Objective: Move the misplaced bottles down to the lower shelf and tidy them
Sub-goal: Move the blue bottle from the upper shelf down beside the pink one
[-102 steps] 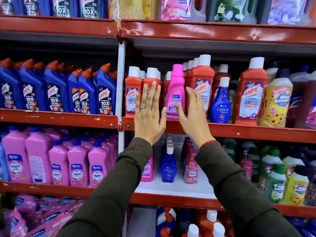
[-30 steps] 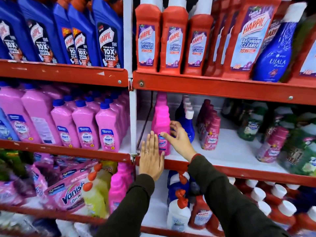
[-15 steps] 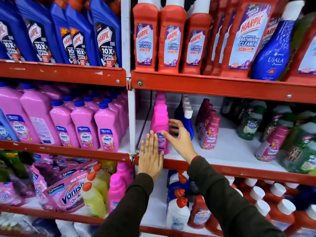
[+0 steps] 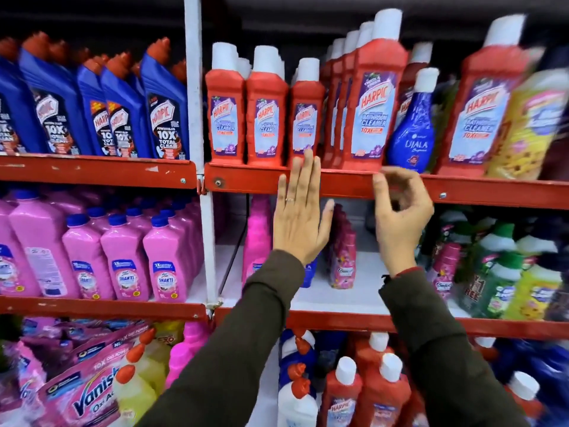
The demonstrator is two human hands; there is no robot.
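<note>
A blue Ujala bottle (image 4: pixel 414 124) with a white cap stands on the upper shelf (image 4: pixel 345 183) among red Harpic bathroom cleaners (image 4: pixel 369 109). The pink Vanish bottle (image 4: pixel 257 238) stands on the lower white shelf (image 4: pixel 338 297), with another blue Ujala bottle (image 4: pixel 309 272) mostly hidden behind my left wrist. My left hand (image 4: pixel 300 223) is flat and raised, fingertips at the upper shelf's red edge, holding nothing. My right hand (image 4: pixel 400 214) hovers below the Ujala bottle with fingers loosely curled and apart, empty.
Dark pink Comfort bottles (image 4: pixel 345 257) line the lower shelf's middle; green and yellow bottles (image 4: pixel 498 272) crowd its right. A yellow Max Kleen bottle (image 4: pixel 529 127) stands at the upper right. Blue Harpic (image 4: pixel 123 112) and pink Shakti bottles (image 4: pixel 123 266) fill the left bay beyond a white upright (image 4: pixel 197 118).
Both hands have left the pink Vanish bottle on the lower shelf and risen to the upper shelf's edge. The view has tilted upward.
</note>
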